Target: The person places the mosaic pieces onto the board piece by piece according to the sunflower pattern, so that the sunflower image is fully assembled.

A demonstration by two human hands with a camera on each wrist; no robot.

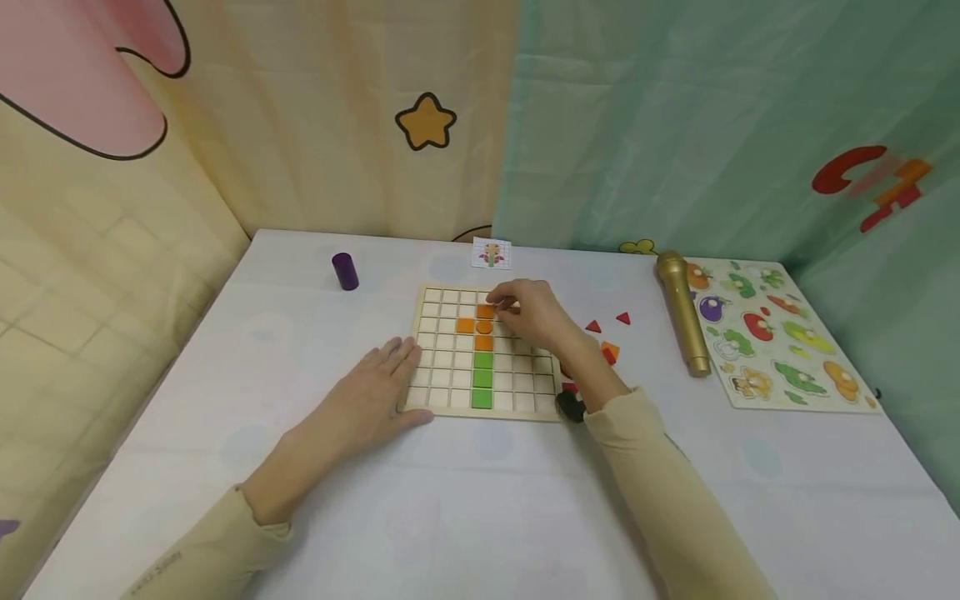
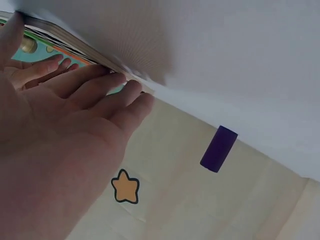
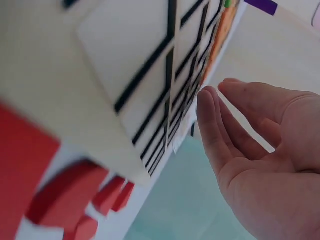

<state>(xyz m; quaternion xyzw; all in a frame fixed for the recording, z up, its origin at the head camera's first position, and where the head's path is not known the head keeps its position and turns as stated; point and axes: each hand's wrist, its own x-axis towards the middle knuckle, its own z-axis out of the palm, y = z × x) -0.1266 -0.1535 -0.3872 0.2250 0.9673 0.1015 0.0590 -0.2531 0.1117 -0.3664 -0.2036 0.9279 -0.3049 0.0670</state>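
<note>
A square wooden grid board (image 1: 450,413) lies on the table with pale square tiles in its cells. Down its middle run several orange squares (image 1: 465,325), an orange round piece (image 1: 484,327) and green squares (image 1: 482,379). My left hand (image 1: 375,392) rests with fingers extended along the board's left edge, thumb at the near corner. Over the upper middle of the board is my right hand (image 1: 531,312), its fingertips right at the topmost orange square (image 1: 486,311). In the right wrist view a small gap shows between thumb and fingers (image 3: 207,107), and no piece is visible there.
Red triangles (image 1: 593,327) and other loose red and orange pieces lie right of the board, partly behind my right forearm. A pattern card (image 1: 491,252) and a purple cylinder (image 1: 345,272) stand farther back. A gold microphone (image 1: 684,312) lies beside a vegetable puzzle board (image 1: 780,392).
</note>
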